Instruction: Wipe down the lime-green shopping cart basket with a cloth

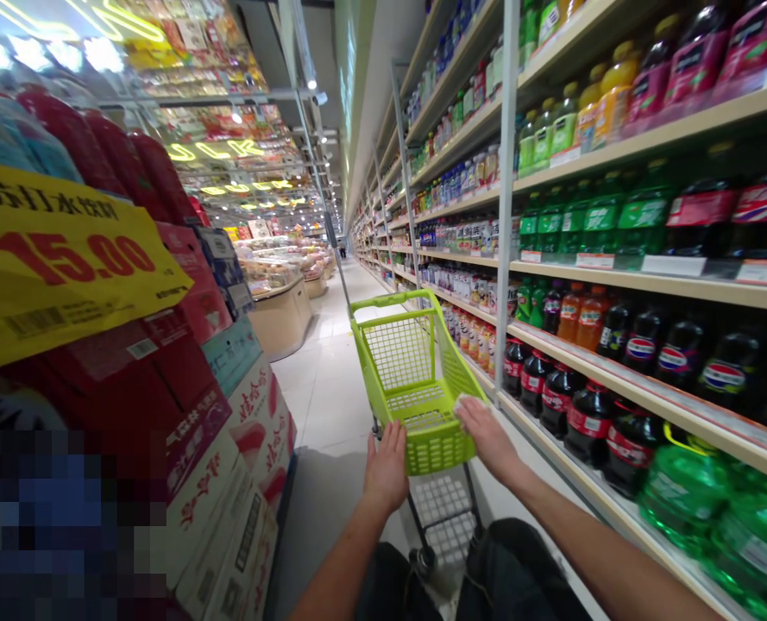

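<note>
A green plastic shopping cart with a grid-walled basket stands right in front of me, on a dark metal frame with a lower rack. My left hand rests against the basket's near left corner, fingers straight and nothing in them. At the near right rim is my right hand, pressing a small white cloth to the plastic; only the cloth's edge shows past the fingers. The upper basket holds no goods that I can see.
Shelves of drink bottles line my right side, with large green bottles low down. Stacked drink cartons under a yellow price sign stand close on the left. The tiled aisle runs ahead past bulk-goods counters.
</note>
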The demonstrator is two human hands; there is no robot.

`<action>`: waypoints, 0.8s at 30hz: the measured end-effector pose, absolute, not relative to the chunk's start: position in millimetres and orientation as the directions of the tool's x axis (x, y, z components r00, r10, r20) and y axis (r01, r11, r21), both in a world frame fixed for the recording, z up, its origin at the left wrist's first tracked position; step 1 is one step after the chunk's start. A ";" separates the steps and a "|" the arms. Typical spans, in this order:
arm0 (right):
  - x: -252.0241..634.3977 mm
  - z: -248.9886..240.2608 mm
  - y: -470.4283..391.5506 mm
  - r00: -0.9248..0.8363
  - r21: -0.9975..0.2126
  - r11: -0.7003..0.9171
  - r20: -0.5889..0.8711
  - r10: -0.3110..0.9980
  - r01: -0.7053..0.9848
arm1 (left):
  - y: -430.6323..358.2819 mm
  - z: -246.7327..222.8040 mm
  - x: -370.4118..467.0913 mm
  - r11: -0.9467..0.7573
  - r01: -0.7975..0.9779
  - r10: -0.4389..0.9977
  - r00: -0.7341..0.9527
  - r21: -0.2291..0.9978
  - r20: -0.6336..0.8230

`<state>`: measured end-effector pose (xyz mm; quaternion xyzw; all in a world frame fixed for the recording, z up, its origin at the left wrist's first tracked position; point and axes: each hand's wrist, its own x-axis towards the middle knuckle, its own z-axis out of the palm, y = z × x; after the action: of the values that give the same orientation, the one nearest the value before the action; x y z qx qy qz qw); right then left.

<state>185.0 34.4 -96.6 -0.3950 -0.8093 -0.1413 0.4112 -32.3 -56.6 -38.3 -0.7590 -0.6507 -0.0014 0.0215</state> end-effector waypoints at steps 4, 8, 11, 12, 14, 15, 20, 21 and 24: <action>183.7 -99.7 34.4 -0.248 -0.194 0.583 0.768 0.591 0.789 | -54.8 -40.7 -29.2 -0.137 0.990 0.990 0.139 -0.041 0.033; 111.2 -102.9 12.8 -0.418 -0.145 0.739 0.746 0.518 0.658 | -55.1 -39.4 -30.5 -0.159 0.985 0.987 0.161 -0.071 0.020; 108.1 -99.8 10.5 -0.490 -0.107 0.793 0.735 0.469 0.599 | -55.8 -38.7 -33.8 -0.160 0.983 0.986 0.162 -0.088 0.023; 122.4 -98.3 14.3 -0.480 -0.117 0.785 0.734 0.481 0.608 | -55.9 -39.1 -34.6 -0.156 0.984 0.987 0.159 -0.084 0.030; 162.4 -94.8 25.7 -0.404 -0.171 0.727 0.736 0.543 0.665 | -55.8 -40.5 -35.1 -0.149 0.987 0.987 0.152 -0.063 0.045; 181.9 -93.0 31.4 -0.346 -0.208 0.681 0.737 0.580 0.702 | -55.5 -41.5 -34.8 -0.145 0.988 0.988 0.148 -0.051 0.050; 180.6 -92.4 30.5 -0.253 -0.291 0.610 0.718 0.648 0.737 | -54.3 -44.7 -31.7 -0.126 0.991 0.989 0.129 -0.033 0.072; 161.1 -93.7 24.9 -0.301 -0.278 0.651 0.714 0.632 0.706 | -54.4 -44.5 -31.6 -0.130 0.991 0.989 0.133 -0.039 0.071; 109.9 -94.0 10.6 -0.476 -0.180 0.787 0.710 0.519 0.590 | -55.6 -42.3 -33.0 -0.146 0.987 0.988 0.149 -0.063 0.048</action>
<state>109.9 10.6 -94.0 -0.3235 -0.8579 -0.0448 0.3968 -33.0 -55.6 -42.3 -0.7569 -0.6523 0.0023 0.0395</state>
